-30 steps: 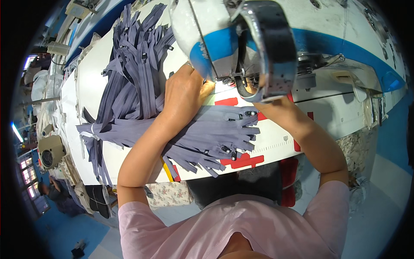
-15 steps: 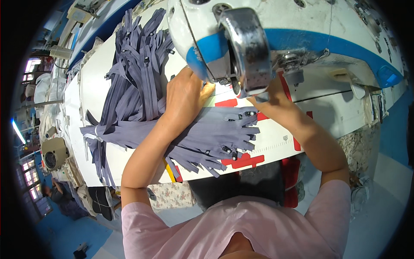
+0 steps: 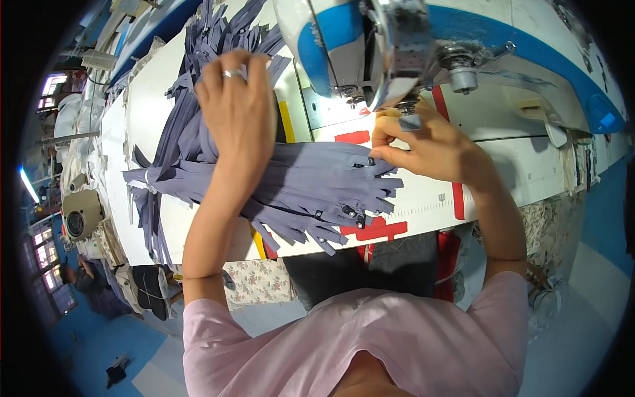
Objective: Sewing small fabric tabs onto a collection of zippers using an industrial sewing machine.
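Long grey-purple zippers lie on the white sewing table in two bunches. One bunch of zippers (image 3: 311,182) runs crosswise, its black sliders and loose ends toward the right. The other zipper pile (image 3: 182,135) stretches to the far left. My left hand (image 3: 238,106), a ring on one finger, is over that far pile with its fingers curled down around a zipper; the fingertips are partly hidden. Beside the sewing machine head (image 3: 331,53), my right hand (image 3: 426,145) pinches with thumb and forefinger at the upper right end of the crosswise bunch.
The machine's shiny metal guard (image 3: 400,53) hangs over the needle area. Red tape (image 3: 377,229) and yellow tape (image 3: 286,122) mark the table. A beige round-faced device (image 3: 81,214) stands at left. Another person (image 3: 92,284) is in the left background.
My left hand has moved left and away from me, from beside the needle area to over the far zipper pile. My right hand has come from behind the guard to the zipper ends.
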Motion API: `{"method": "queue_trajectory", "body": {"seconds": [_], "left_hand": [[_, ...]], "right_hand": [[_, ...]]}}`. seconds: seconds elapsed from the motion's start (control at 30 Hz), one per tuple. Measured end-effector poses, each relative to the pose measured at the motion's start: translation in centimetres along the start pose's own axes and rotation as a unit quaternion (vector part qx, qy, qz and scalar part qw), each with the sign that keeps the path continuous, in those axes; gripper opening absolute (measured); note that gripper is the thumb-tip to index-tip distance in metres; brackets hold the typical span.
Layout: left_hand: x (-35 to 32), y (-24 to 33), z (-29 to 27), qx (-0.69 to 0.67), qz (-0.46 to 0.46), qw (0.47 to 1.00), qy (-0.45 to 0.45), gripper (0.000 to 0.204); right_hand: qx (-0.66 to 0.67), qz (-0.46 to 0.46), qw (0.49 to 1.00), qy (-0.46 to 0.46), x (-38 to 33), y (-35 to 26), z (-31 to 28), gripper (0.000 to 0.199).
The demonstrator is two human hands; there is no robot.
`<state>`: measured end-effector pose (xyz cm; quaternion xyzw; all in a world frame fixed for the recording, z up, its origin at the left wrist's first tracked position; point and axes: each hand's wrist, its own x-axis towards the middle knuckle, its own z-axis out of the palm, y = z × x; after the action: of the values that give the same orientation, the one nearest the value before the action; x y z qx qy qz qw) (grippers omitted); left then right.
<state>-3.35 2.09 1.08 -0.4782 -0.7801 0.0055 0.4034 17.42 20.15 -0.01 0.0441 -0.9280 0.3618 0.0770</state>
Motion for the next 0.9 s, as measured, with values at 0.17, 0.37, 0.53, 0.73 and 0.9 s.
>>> {"method": "queue_trajectory", "body": {"seconds": [0.17, 0.37, 0.53, 0.73, 0.9], "left_hand": [[-1.1, 3.6, -3.9, -0.524, 0.0, 0.816, -0.245, 0.022], [-1.0, 3.3, -2.1, -0.536, -0.065, 0.783, -0.307, 0.023], [-0.9, 2.2, -0.5, -0.536, -0.079, 0.789, -0.291, 0.027], [-1.1, 2.5, -1.0, -0.454, -0.03, 0.866, -0.207, 0.023], [-1.0, 4.3, -3.1, -0.399, 0.076, 0.908, -0.102, 0.024]], "right_hand": [[0.016, 0.044, 0.999, 0.017, 0.3, 1.2, 1.1, 0.03], [0.039, 0.093, 0.993, 0.059, 0.5, 2.2, 2.1, 0.019], [-0.054, 0.066, 0.989, 0.124, 0.9, 1.6, 2.6, 0.026], [-0.256, -0.028, 0.959, 0.114, -0.1, 1.3, 2.7, 0.022], [-0.017, 0.092, 0.99, 0.11, 0.7, 0.7, 2.5, 0.019]]}}
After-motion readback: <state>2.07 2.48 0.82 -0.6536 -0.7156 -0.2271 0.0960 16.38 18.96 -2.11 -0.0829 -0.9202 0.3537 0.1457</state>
